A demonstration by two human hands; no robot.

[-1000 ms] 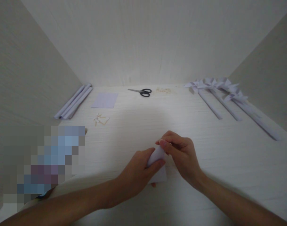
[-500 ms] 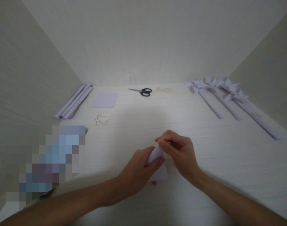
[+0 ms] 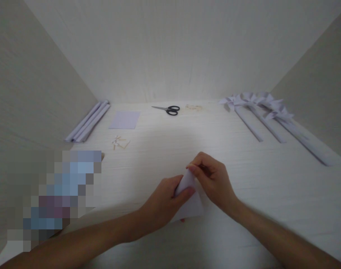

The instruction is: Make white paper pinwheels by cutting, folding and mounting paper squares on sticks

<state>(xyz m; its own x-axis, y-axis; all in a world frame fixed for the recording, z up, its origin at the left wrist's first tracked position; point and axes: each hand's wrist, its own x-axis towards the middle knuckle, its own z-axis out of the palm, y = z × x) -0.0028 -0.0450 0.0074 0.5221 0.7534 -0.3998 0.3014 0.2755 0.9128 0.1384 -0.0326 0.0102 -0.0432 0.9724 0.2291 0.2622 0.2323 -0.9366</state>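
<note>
Pale walls box in your white surface (image 3: pixel 243 179). Left of the scissors (image 3: pixel 167 109) lie rolls (image 3: pixel 88 121), a sheet (image 3: pixel 125 119) and sticks (image 3: pixel 119 142). Nearer you than the scissors, your left hand (image 3: pixel 166 203) and right hand (image 3: pixel 212 179) pinch the paper (image 3: pixel 190 201). Pinwheels (image 3: pixel 260 102) lie right.

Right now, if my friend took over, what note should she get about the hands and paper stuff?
Left hand: pinches the small white paper sheet at its fold.
Right hand: grips the sheet's top corner.
Done: white paper pinwheels on rolled sticks lie far right.
Left: rolled paper sticks, lilac paper square, black-handled scissors and small pins wait unused; this sheet is only partly folded.
</note>
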